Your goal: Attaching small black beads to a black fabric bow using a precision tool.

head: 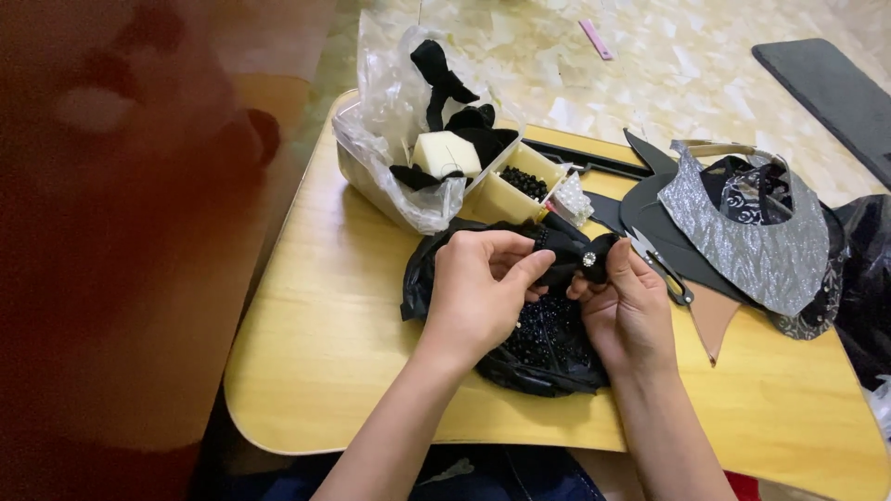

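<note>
My left hand (483,288) and my right hand (626,311) both pinch a small black fabric bow (571,250) with a shiny rhinestone button (588,260) at its centre. They hold it just above a black plastic bag (543,357) of small black beads that lies on the low wooden table (325,343). My left fingers grip the bow's left side, and my right thumb presses beside the button.
A clear plastic box (506,199) with black beads, white foam and black ribbon in a plastic bag stands behind the hands. Scissors (664,269), black cut-out pieces and a silver fabric collar piece (752,237) lie at the right. A dark mat (835,93) lies on the floor.
</note>
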